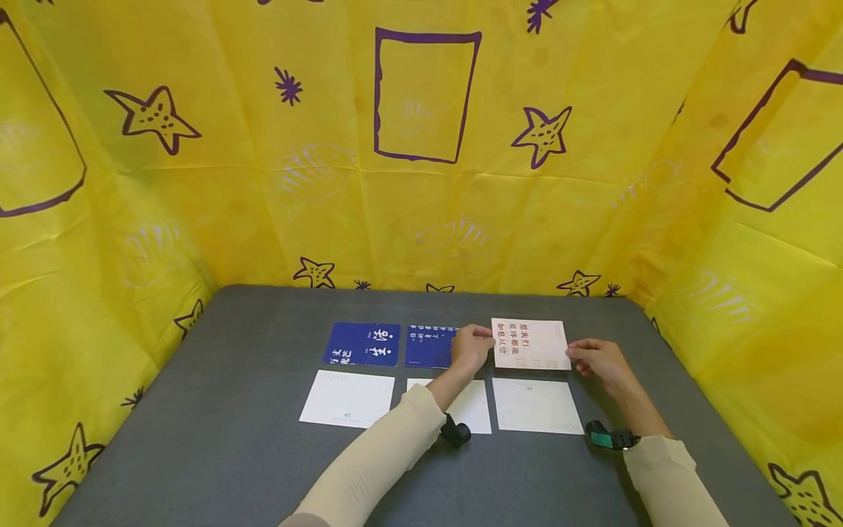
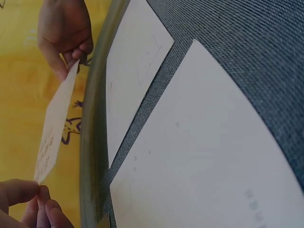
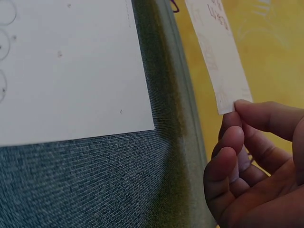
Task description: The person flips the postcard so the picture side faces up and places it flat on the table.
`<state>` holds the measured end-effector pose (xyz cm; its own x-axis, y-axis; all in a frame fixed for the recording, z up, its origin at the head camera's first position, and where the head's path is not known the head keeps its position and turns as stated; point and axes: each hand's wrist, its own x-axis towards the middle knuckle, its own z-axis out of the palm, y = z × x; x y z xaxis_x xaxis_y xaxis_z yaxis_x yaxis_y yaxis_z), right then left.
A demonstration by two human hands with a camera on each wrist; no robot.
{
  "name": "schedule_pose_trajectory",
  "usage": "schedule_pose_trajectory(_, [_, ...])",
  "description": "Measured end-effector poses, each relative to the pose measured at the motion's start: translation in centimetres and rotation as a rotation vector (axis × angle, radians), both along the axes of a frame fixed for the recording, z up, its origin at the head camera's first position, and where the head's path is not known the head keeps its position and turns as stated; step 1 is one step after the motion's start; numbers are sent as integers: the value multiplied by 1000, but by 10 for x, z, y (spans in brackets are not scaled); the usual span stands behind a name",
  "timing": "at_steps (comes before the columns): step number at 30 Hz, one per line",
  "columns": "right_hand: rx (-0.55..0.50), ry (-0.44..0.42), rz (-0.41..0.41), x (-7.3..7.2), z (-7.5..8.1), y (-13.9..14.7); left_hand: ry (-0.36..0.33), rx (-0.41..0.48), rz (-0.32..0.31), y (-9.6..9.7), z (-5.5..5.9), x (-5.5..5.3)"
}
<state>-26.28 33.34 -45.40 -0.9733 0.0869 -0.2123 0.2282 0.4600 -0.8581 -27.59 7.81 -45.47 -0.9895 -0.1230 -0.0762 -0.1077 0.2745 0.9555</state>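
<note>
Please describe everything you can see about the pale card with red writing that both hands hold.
The pale card is thin, stiff paper, cream-pink, printed with rows of red characters. It is rectangular and looks flat and unbent. The left hand pinches its left edge, and the right hand pinches its right corner. The wrist views show it lifted off the grey table, at the far right of the back row of cards.

Grey fabric-covered table (image 1: 230, 439). Lying flat on it: two blue cards (image 1: 363, 343) (image 1: 429, 345) left of the left hand (image 1: 470, 348); three white cards in the near row, one well left of both hands (image 1: 347, 398), one under the left forearm (image 1: 474, 406), one between the forearms (image 1: 536, 405).
</note>
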Motion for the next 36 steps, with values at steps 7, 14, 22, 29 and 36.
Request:
schedule_pose_trajectory(7, [-13, 5, 7, -1, 0, 0, -8, -10, -38, -1, -2, 0])
schedule_pose_trajectory(14, [-12, -5, -5, -3, -2, 0, 0, -66, -114, -2, -4, 2])
schedule_pose_trajectory(22, [-15, -26, -30, -4, -5, -1, -23, -125, -151, -2, -5, 2])
schedule_pose_trajectory(29, [-8, -35, -33, -5, -7, -2, -41, -130, -164, -3, -4, 1])
schedule_pose_trajectory(36, [13, -38, -34, -7, -8, -3, -73, -134, -178, -4, -5, 0])
